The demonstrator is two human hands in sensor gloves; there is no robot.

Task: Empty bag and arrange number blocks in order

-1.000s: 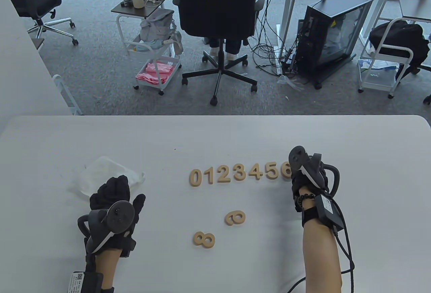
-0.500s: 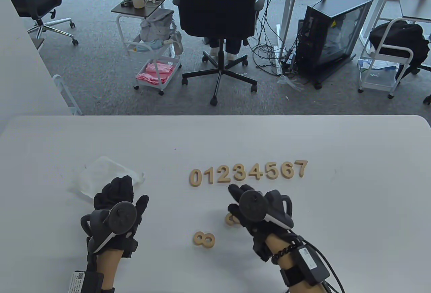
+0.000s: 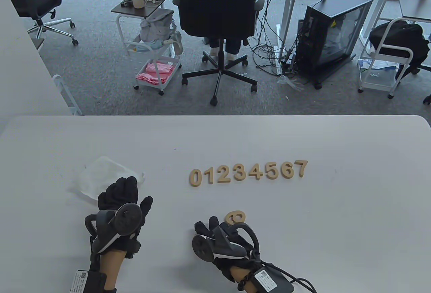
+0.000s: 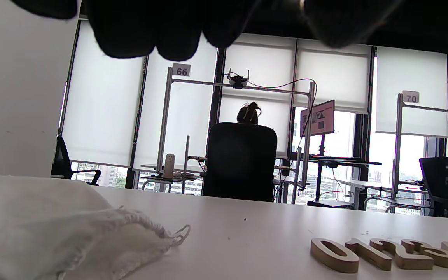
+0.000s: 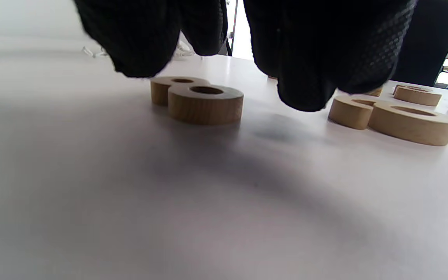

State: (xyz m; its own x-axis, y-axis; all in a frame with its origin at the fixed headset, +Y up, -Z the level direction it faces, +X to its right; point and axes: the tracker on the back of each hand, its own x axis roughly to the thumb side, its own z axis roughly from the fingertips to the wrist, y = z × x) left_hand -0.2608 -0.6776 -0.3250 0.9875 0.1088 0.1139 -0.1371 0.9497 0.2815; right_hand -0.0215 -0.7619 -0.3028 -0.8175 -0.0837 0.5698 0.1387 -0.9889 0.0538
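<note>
Table view: right grip (image 3: pixel 219 242) over 8 block (image 5: pixel 196 97).

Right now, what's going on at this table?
A person in sensor gloves is sorting wooden number blocks. The row already reads 0 to 7. The right hand hovers low over the 8, not yet gripping it; the 9 lies loose beside it. The left hand rests by the emptied white bag, holding nothing.

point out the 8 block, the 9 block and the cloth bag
8 block (image 5: pixel 196 95), right wrist view, on the near loop's side wall.
9 block (image 3: pixel 235 216), table view, on its upper face.
cloth bag (image 3: pixel 97 175), table view, on the middle of the fabric.
</note>
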